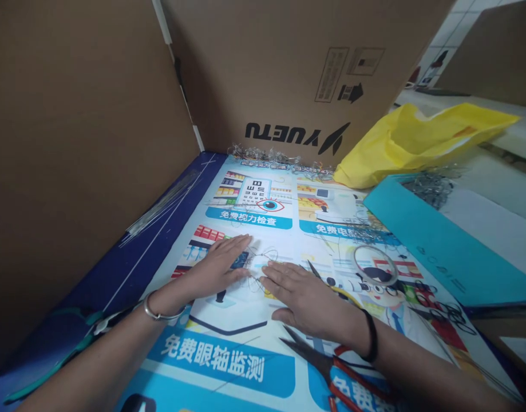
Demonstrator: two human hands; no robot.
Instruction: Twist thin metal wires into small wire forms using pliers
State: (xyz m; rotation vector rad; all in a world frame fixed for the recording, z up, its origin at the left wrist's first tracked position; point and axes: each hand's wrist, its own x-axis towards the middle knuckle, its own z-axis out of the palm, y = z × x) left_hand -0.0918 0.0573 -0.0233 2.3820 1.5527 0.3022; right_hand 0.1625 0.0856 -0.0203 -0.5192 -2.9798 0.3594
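A small piece of thin looped wire (261,254) lies on the printed poster (241,320) between my two hands. To its left, my left hand (222,263) has its fingers stretched out and the thumb apart, with the fingertips beside the loops. From the other side, my right hand (305,292) lies nearly flat, palm down, its fingertips at the wire's edge. Red-handled scissors (327,366) rest under my right wrist, blades pointing left. A tool with yellow handles (346,294) is partly hidden behind my right hand.
Cardboard walls (254,68) stand left and behind. Wire pieces (271,155) line the back; straight wires (163,206) lie left. A green-handled tool (69,360) is near my left forearm. Rightward are a tape roll (394,269), black loops (454,315), a turquoise box (426,246) and a yellow bag (408,143).
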